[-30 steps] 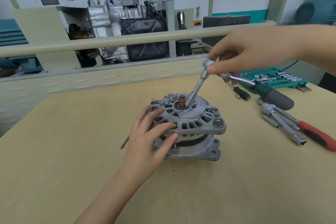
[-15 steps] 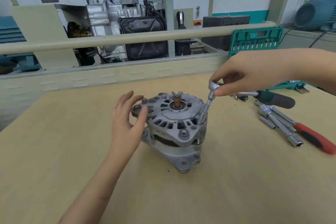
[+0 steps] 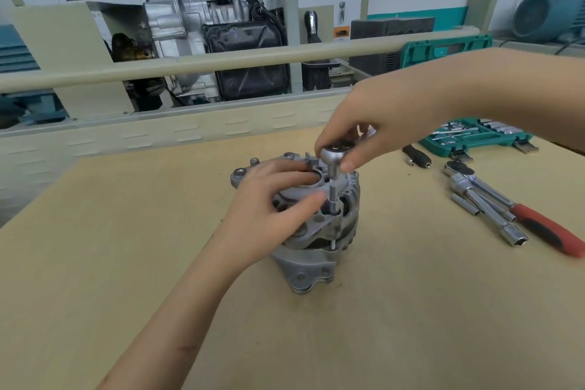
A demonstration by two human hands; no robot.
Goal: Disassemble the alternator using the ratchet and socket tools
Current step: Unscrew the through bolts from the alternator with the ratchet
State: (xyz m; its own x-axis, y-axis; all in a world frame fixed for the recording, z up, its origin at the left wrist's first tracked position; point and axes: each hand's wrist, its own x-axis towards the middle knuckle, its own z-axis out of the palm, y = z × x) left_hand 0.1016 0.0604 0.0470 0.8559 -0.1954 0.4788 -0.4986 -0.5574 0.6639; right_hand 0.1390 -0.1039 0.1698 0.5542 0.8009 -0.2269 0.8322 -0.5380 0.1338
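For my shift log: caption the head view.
Left hand steadies the alternator while right hand holds the ratchet upright on it.

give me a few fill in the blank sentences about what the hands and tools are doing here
1. The right hand pinches the head of the ratchet, whose socket extension points ____ into the alternator.
2. The left hand rests on the alternator's ____ side.
3. The loose ratchet lying on the wooden table has a ____ handle.
4. The green socket set case stands ____.

Missing words: down; top; red; open
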